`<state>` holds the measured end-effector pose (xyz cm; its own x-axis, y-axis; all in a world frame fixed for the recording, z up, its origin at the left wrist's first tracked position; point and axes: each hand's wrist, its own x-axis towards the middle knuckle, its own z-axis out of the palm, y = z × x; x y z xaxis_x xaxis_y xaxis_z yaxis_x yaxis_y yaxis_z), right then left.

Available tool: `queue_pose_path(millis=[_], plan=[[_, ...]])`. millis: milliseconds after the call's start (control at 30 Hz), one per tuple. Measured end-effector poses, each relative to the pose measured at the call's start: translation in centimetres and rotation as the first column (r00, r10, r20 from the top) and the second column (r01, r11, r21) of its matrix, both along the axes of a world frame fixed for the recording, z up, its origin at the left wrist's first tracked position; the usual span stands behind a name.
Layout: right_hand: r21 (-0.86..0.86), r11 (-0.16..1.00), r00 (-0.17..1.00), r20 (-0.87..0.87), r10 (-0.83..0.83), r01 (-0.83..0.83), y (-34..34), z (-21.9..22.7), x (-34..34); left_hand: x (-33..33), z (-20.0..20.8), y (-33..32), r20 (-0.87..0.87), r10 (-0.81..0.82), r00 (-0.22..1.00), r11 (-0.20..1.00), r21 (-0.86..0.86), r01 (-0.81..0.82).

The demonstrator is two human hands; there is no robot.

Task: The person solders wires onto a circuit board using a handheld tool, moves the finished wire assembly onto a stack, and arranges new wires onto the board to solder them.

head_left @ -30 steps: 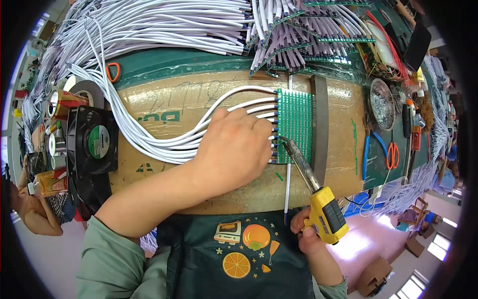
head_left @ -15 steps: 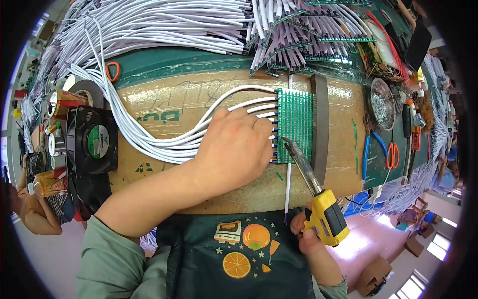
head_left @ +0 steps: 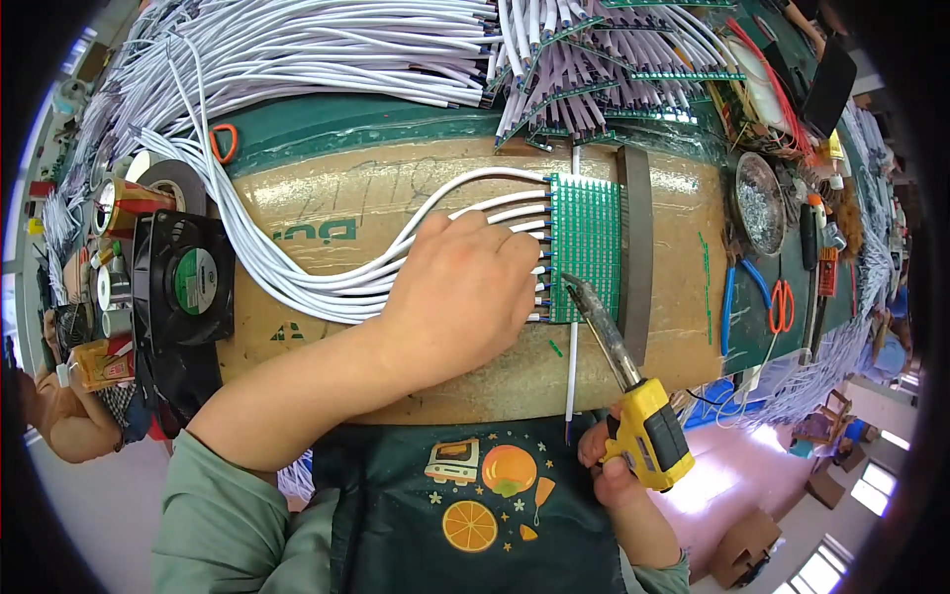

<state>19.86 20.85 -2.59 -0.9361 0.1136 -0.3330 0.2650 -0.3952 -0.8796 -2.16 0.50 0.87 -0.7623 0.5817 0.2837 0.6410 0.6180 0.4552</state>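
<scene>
Bent over the row of white cables, my left hand is closed, its fingertips at the cable ends along the left edge of a green circuit board. A cable is pinched there, though my knuckles hide most of it. My right hand grips a yellow and black soldering gun from below. Its dark metal tip reaches the board's lower left part, beside my left fingers. Several cables run in a curve from the board to the far left.
A dark bar lies along the board's right side on the cardboard sheet. At left stands a black fan. Blue-handled pliers, orange scissors and a metal bowl lie right. Cable bundles fill the back.
My left hand has shifted very slightly left and up along the cables. The soldering gun stays almost where it was, its tip still at the board.
</scene>
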Motion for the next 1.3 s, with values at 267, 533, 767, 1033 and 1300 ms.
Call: queue_pose_path(millis=[267,533,767,1033,1300], plan=[[0.057,0.998,1.0,-0.007,-0.014,0.014,-0.3,0.2,-0.5,-0.3,-0.2,-0.3,0.028,-0.036,0.999,0.999,0.022,0.035],[-0.01,1.0,1.0,0.022,0.016,-0.016,-0.2,0.6,-0.9,-0.4,-0.6,-0.3,-0.002,-0.04,0.999,0.997,0.063,0.04],[0.021,0.999,0.999,-0.007,-0.046,0.046,-0.7,0.5,-0.9,-0.5,-0.4,-0.3,0.0,-0.035,0.999,0.997,0.075,0.035],[0.075,0.986,0.983,-0.123,-0.139,0.149,1.1,2.2,-2.3,-0.6,-0.6,-0.1,0.01,-0.049,0.999,0.992,0.119,0.048],[0.221,0.733,0.703,-0.55,-0.451,0.643,9.8,3.9,-8.5,-0.4,0.1,0.2,0.01,-0.037,0.999,0.995,0.092,0.036]])
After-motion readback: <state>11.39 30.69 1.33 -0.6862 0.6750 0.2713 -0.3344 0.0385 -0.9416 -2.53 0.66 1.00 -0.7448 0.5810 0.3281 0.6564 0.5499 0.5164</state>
